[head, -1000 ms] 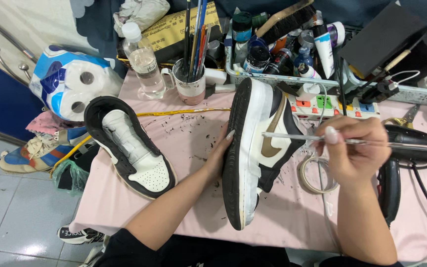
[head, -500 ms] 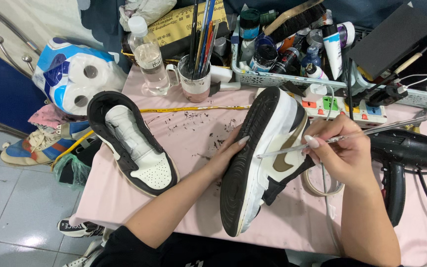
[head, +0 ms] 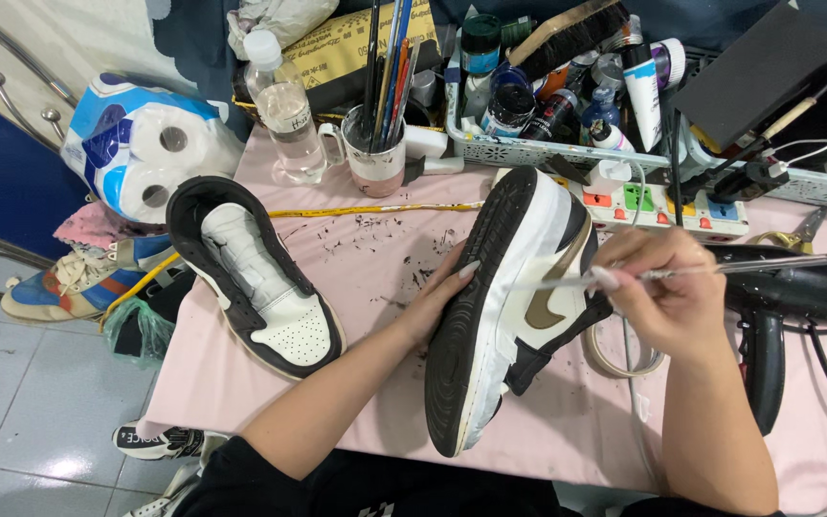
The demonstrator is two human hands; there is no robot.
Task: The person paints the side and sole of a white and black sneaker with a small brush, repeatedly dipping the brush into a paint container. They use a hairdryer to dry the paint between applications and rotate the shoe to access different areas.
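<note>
Pink cloth (head: 366,316), flecked with dark paint, covered the cluttered table. Between the two hands stood a white and black sneaker (head: 504,306), tipped on its side with the black sole facing the left hand (head: 437,302). Its long axis ran from near the person's body up and away toward the power strip (head: 667,206). The left hand lay flat and open against the sole, steadying it. The right hand (head: 667,297) was closed around a thin brush (head: 720,268), whose tip touched the shoe's white side panel. Left of the left hand lay a second sneaker (head: 256,278), sole down. Beyond the right hand rested a black hair dryer (head: 787,306).
</note>
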